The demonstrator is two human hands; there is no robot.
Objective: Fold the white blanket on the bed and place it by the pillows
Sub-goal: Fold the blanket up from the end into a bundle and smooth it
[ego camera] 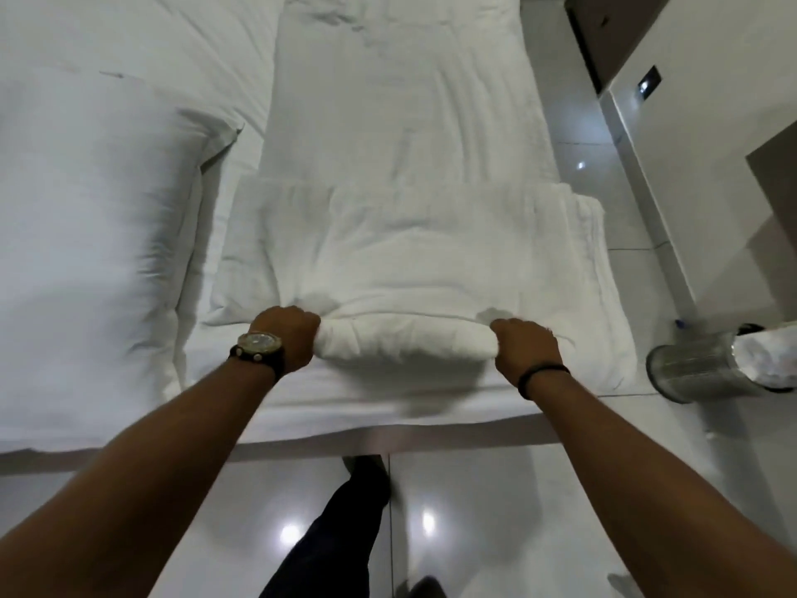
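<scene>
Scene: person stands at bed point(302, 407) edge, both arms stretched fwd over white bedding.
Blanket: white blanket point(401, 256) lies part-folded on the bed's right side, thick folded stack nearest the person, a longer single layer running away behind it.
Left hand: left hand point(290, 336), wristwatch point(260, 344) on wrist, grips near-left corner of the rolled front edge; fingers curled tight into the cloth.
Right hand: right hand point(527, 349), dark band point(541, 373) on wrist, grips near-right end of same edge; fingers clamped on the fabric.
Pillows: big white pillow point(86, 235) lies just left of the blanket stack, edges close or touching; cannot tell which.
Floor: glossy pale tiles w/ light reflections; person's dark trouser leg point(340, 524) shows below the bed edge.
Right side: metal mesh bin point(690, 366) w/ a liner stands on the floor near the bed corner, by a pale wall.
</scene>
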